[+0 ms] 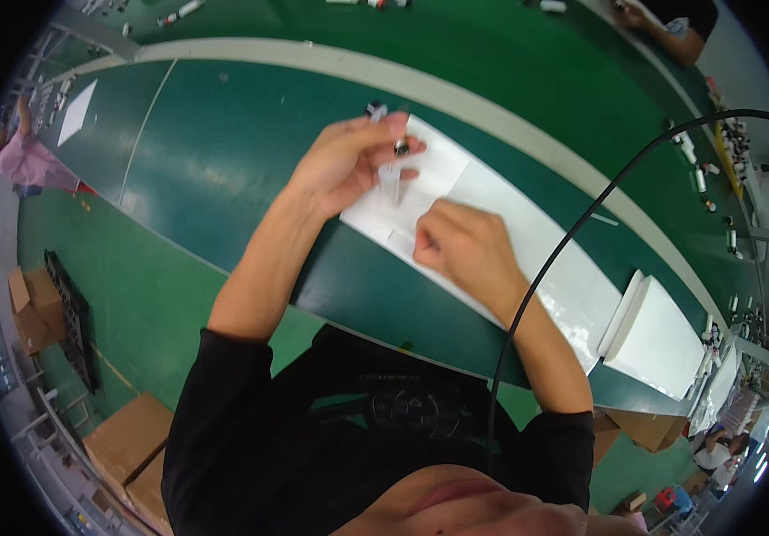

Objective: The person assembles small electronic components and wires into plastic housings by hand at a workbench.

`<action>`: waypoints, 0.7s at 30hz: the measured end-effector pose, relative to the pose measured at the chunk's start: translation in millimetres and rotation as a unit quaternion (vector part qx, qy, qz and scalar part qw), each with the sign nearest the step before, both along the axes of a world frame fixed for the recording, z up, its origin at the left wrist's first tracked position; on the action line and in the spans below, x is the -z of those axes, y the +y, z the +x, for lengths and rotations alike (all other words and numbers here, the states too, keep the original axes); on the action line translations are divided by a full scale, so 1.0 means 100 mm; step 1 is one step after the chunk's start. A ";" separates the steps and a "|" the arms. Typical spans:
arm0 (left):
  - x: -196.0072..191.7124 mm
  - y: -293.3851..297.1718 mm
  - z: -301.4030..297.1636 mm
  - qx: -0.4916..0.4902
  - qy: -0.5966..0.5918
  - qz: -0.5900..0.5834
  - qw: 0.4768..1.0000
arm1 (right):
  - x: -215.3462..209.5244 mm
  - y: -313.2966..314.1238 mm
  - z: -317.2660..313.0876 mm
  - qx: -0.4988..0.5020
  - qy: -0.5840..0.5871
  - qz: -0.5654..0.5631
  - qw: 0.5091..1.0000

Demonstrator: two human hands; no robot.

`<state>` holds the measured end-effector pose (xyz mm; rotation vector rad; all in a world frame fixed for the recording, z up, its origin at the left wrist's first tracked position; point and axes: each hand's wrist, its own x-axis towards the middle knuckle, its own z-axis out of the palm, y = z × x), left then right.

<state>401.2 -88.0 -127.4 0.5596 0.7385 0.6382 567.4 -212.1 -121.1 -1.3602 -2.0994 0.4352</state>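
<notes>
My left hand (pixel 344 165) is raised over the near end of a white sheet (pixel 527 237) on the dark green work table. Between its thumb and fingers is a small black-and-silver part (pixel 400 146). A translucent whitish strip (pixel 390 184) hangs just below that part; whether the two are joined I cannot tell. To the right and nearer to me, my right hand (pixel 469 246) is closed above the same sheet. Its curled fingers hide whatever they hold. Just beyond my left hand lies a small dark-and-white piece (pixel 373 110).
A black cable (pixel 572 234) arcs across the right side. White foam-like slabs (pixel 657 335) lie at the table's right end. Beyond a pale rail (pixel 500 107) runs a green conveyor belt (pixel 456 45) with small white parts. Cardboard boxes (pixel 130 438) stand on the floor; other people work nearby.
</notes>
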 end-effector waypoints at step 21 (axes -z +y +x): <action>0.02 -0.06 0.01 -0.007 0.012 0.014 1.000 | -0.05 -0.02 -0.17 -0.062 -0.280 0.068 0.956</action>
